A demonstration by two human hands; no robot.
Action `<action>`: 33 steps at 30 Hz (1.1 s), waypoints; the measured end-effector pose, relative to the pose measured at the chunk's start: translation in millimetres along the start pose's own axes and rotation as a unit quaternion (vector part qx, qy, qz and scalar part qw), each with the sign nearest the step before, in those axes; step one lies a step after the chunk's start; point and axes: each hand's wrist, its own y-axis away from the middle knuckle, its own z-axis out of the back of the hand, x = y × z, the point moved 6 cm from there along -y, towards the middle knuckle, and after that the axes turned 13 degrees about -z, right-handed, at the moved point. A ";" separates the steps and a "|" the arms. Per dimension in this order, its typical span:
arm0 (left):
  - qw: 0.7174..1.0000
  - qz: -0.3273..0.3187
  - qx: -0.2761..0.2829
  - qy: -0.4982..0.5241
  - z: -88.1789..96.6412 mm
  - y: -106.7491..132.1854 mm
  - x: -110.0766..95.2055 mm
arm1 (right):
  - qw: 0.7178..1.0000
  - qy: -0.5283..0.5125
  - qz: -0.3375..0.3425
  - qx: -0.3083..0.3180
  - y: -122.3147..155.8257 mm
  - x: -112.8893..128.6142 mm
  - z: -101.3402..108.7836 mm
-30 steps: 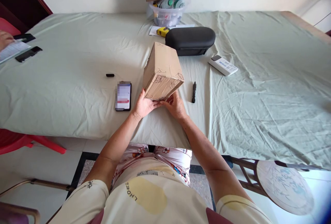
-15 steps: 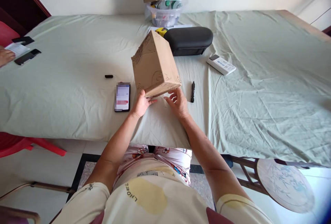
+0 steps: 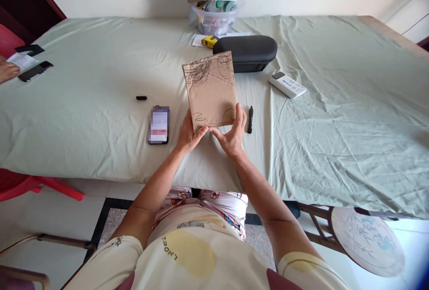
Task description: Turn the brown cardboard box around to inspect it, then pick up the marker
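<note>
Since the earlier frame, the cardboard box (image 3: 210, 91) has been turned so that one broad face, marked with pen drawings, is shown to the camera. Its lower edge is gripped at both corners: the left hand (image 3: 189, 134) and the right hand (image 3: 233, 133) are closed on it. The box is held over the sheet-covered table (image 3: 100, 71), between a phone (image 3: 158, 124) and a pen (image 3: 249, 119). Whether it rests on the sheet cannot be told. The phone's screen is blurred, and another person's hand (image 3: 6, 71) is cut off at the left edge.

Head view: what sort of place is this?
Probably a room in a home: a big table under a creased pale green cloth, a white remote control on it, and a red plastic chair beside it.
</note>
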 end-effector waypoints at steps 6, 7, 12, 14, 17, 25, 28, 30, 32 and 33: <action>1.000 0.020 -0.002 -0.002 1.0 2.5 6.1 | 0.999 -0.011 -0.035 -0.005 -2.9 -4.3 1.5; 1.000 0.022 -0.005 0.005 2.2 1.2 4.4 | 0.999 -0.020 -0.038 -0.001 -4.4 -5.4 2.7; 0.999 0.031 -0.003 0.041 8.4 -3.4 1.6 | 0.991 -0.109 -0.069 0.029 -13.6 -15.7 9.5; 0.998 0.045 -0.019 0.029 13.7 -1.7 7.7 | 0.981 -0.157 -0.108 0.036 -16.6 -23.0 11.5; 0.997 0.046 -0.054 0.007 21.9 0.9 15.8 | 0.960 -0.229 -0.157 0.036 -19.0 -32.1 12.7; 0.986 -0.062 -0.153 -0.028 35.7 -1.4 8.0 | 0.916 -0.326 -0.215 0.092 -15.7 -45.3 -2.0; 0.982 -0.083 -0.170 -0.032 40.7 -2.0 7.0 | 0.920 -0.295 -0.214 0.142 -13.5 -45.8 -10.2; 0.978 -0.093 -0.179 -0.043 46.0 -2.7 4.9 | 0.929 -0.259 -0.207 0.166 -11.9 -43.5 -12.8; 0.974 -0.103 -0.189 -0.068 51.8 -3.4 0.3 | 0.940 -0.225 -0.194 0.171 -10.9 -39.3 -11.8; 0.971 -0.109 -0.196 -0.083 54.5 -3.8 -2.8 | 0.946 -0.205 -0.186 0.169 -10.6 -36.7 -10.8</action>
